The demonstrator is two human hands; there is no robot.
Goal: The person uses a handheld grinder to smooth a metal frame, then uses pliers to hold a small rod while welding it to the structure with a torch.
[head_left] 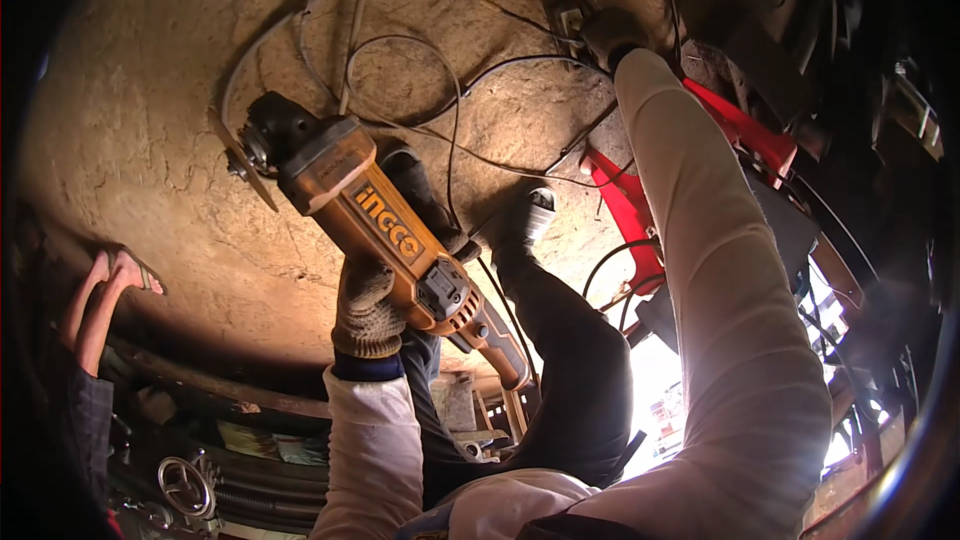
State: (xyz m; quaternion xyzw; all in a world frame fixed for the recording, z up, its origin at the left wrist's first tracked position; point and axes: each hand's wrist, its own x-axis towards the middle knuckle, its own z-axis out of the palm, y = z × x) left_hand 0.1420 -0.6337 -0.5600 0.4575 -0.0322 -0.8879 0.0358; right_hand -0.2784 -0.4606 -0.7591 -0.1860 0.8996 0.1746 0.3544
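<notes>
My left hand (367, 308), in a knitted work glove, is wrapped round the body of a large orange and black angle grinder (365, 215). The grinder's thin disc (243, 162) points to the upper left, and its rear handle slants down to the right. At the far end of my outstretched arm, my right hand (612, 34), gloved and in shadow, looks closed beside a small socket box (570, 22) on the ground. Thin dark cables run up to that spot. Whatever its fingers hold is hidden.
Loose cables (405, 45) loop across the brown ground. Red metal legs (628, 215) stand beside my right arm. My shoe (535, 215) is between the cables and the red legs. Another person's bare legs (100, 300) are at far left, above a machine with a handwheel (187, 487).
</notes>
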